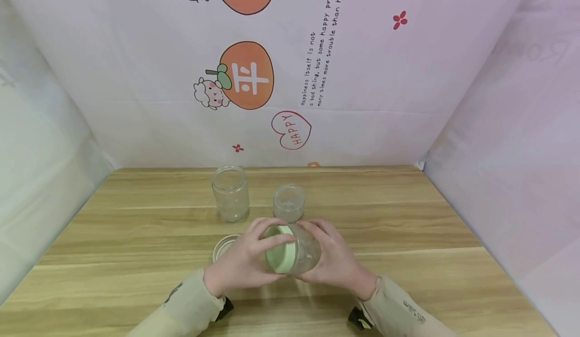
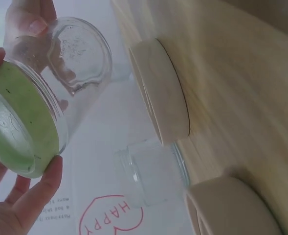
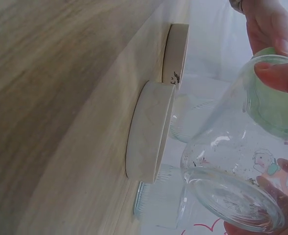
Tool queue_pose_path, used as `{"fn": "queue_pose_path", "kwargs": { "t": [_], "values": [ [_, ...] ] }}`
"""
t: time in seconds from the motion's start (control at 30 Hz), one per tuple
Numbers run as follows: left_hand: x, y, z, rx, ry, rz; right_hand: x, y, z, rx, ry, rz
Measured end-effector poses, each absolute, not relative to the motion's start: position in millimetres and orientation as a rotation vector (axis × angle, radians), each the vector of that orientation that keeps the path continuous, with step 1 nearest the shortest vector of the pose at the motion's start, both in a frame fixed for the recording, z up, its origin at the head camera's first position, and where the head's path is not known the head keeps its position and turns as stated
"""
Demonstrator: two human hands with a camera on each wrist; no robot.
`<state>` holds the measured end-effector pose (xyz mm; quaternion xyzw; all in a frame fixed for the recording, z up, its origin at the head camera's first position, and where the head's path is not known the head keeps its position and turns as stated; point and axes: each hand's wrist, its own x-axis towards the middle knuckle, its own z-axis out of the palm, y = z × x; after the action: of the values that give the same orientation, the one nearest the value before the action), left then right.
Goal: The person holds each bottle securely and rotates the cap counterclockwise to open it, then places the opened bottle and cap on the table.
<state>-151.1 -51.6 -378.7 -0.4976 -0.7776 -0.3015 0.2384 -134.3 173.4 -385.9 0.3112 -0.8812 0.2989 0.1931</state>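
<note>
Between both hands a clear glass jar (image 1: 308, 256) is tipped onto its side, its mouth end toward the left. A light green lid (image 1: 289, 257) sits at that mouth. My left hand (image 1: 244, 259) grips the lid around its rim, thumb and fingers on opposite sides in the left wrist view. Curled around the glass body, my right hand (image 1: 337, 262) holds the jar near its base. In the right wrist view the jar's round bottom (image 3: 236, 198) faces the camera, and the pair is raised above the table.
A taller open glass jar (image 1: 232, 201) and a shorter one (image 1: 288, 203) stand behind the hands. One pale lid (image 1: 220, 248) lies partly hidden by the left hand; the left wrist view has two pale lids (image 2: 163, 93) on the wooden table (image 1: 430, 276). Fabric walls (image 1: 362, 75) enclose the table.
</note>
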Motion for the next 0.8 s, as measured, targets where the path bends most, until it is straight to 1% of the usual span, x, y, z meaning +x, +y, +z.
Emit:
{"fn": "queue_pose_path", "kwargs": {
  "t": [0.4,0.8],
  "values": [
    [-141.7,-44.7,-371.6,-1.049,-2.429,-1.265,-133.8,171.6,-382.5,0.831,-2.477,0.851],
    [-137.2,-36.7,-366.5,-0.787,-2.572,-0.913,-132.7,171.9,-382.3,0.812,-2.506,0.858]
  ]
}}
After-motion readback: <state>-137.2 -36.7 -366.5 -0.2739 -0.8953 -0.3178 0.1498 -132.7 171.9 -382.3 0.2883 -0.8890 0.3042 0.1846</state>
